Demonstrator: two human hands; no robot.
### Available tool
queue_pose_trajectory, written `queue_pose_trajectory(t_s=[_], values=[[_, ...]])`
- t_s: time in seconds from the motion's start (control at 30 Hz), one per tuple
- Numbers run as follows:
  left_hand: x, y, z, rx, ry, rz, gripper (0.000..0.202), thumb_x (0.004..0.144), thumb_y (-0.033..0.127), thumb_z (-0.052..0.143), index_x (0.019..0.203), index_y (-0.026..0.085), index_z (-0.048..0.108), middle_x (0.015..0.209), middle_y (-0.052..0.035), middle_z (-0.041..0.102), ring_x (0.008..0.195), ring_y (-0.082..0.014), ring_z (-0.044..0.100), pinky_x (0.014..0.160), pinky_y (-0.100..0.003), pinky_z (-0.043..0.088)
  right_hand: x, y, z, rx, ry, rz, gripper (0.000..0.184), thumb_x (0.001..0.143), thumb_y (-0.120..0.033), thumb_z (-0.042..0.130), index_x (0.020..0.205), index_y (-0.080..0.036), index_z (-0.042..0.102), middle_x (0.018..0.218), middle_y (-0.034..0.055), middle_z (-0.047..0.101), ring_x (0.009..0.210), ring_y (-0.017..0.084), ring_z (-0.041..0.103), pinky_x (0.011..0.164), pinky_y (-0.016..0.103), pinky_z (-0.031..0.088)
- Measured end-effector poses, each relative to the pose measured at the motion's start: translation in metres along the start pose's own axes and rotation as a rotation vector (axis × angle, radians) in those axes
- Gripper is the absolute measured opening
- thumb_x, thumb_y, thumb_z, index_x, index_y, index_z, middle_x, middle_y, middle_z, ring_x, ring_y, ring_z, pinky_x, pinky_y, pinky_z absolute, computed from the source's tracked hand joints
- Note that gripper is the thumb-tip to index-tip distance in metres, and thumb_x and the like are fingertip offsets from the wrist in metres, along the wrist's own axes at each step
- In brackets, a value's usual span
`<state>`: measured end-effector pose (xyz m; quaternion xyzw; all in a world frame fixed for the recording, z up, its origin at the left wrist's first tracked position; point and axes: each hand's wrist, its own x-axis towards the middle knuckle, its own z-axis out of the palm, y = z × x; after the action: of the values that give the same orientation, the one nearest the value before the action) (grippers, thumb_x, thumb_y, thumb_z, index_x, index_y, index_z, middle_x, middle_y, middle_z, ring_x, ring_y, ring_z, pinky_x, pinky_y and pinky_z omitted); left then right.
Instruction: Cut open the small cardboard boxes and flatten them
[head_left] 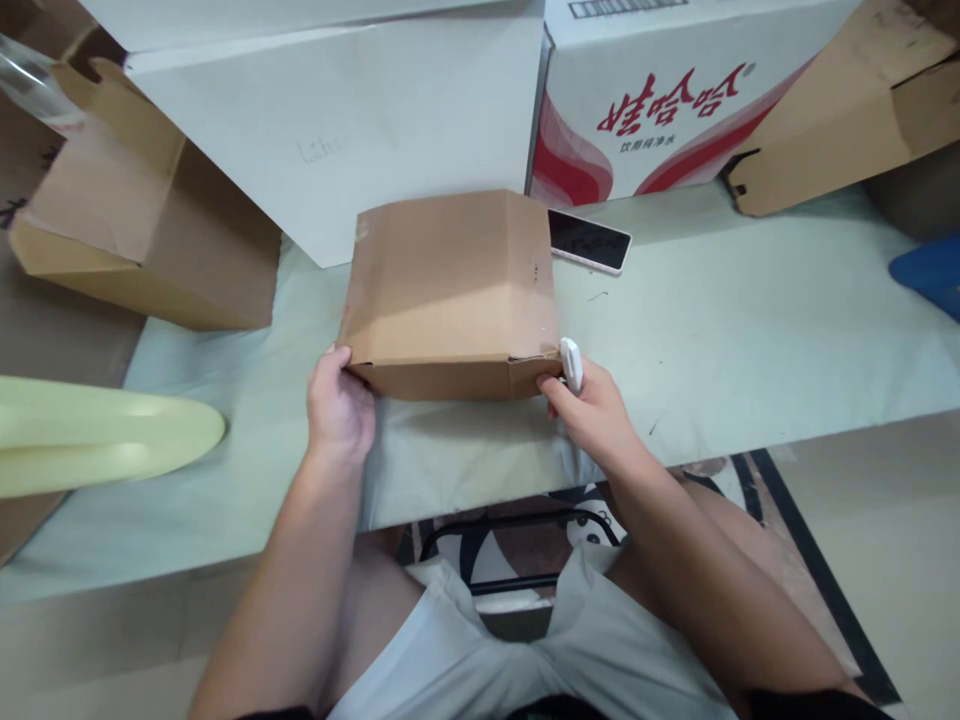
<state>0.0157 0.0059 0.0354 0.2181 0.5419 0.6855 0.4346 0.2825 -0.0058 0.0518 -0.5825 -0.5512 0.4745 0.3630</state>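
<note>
Brown box (442, 280) gripped at both near corners

It is at the front of the table (750, 330). The left hand (343, 405) clasps one corner; the right hand (589, 405) pinches the other, also holding a white object (571, 365). A phone (591, 241) lies just beyond.

"娃哈哈" (671, 100), "饮用纯净水" (648, 144) on white-red carton (664, 122)

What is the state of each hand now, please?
Left hand: closed on the near left corner of the brown cardboard.
Right hand: closed on its near right corner, with a small white object also in grip.
</note>
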Motion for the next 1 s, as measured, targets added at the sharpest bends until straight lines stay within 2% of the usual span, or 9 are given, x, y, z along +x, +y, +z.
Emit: queue_pose_trajectory(t_s=[0.23,0.47,0.7,0.9,1.0], values=[[-0.0001,-0.0002,0.0018,-0.017,0.011,0.008,0.027,0.062,0.036,0.074,0.083,0.019,0.068,0.09,-0.0037,0.072,0.103,-0.0222,0.061,0.089,-0.028,0.047,0.0013,0.0029,0.0006,0.018,0.003,0.005,0.021,0.076,-0.044,0.057,0.071,-0.024,0.052,0.063,-0.0021,0.053,0.063,0.017,0.051,0.068,0.036,0.042],[0.0009,-0.0017,0.0003,-0.026,0.028,0.012,0.023,0.063,0.033,0.072,0.081,0.021,0.069,0.09,-0.0027,0.073,0.101,-0.0213,0.063,0.088,-0.028,0.047,0.0006,0.0042,0.0013,0.021,0.013,-0.002,0.02,0.076,-0.043,0.057,0.071,-0.024,0.053,0.062,-0.0021,0.054,0.062,0.016,0.052,0.067,0.036,0.042],[-0.0008,0.0001,0.0035,-0.063,0.049,-0.015,0.029,0.055,0.035,0.077,0.076,0.02,0.065,0.088,-0.0008,0.071,0.096,-0.019,0.061,0.085,-0.025,0.046,0.0018,0.0032,0.0011,0.034,0.007,-0.024,0.017,0.077,-0.04,0.057,0.071,-0.024,0.053,0.061,-0.0028,0.053,0.061,0.016,0.051,0.066,0.035,0.042],[-0.0034,-0.0011,0.008,-0.074,0.101,-0.003,0.033,0.05,0.035,0.077,0.069,0.022,0.054,0.077,0.0024,0.059,0.088,-0.0172,0.056,0.082,-0.024,0.044,0.0009,0.0044,0.001,0.025,0.011,-0.033,0.017,0.078,-0.039,0.057,0.07,-0.024,0.053,0.061,-0.003,0.053,0.061,0.016,0.051,0.066,0.035,0.042],[-0.0039,-0.0009,0.0091,-0.071,0.121,-0.013,0.034,0.049,0.035,0.077,0.069,0.022,0.053,0.078,0.0025,0.058,0.091,-0.0173,0.057,0.08,-0.023,0.043,0.0004,0.0059,0.0008,0.014,0.005,-0.031,0.018,0.079,-0.039,0.057,0.07,-0.024,0.053,0.061,-0.0027,0.054,0.062,0.016,0.052,0.067,0.036,0.043]])
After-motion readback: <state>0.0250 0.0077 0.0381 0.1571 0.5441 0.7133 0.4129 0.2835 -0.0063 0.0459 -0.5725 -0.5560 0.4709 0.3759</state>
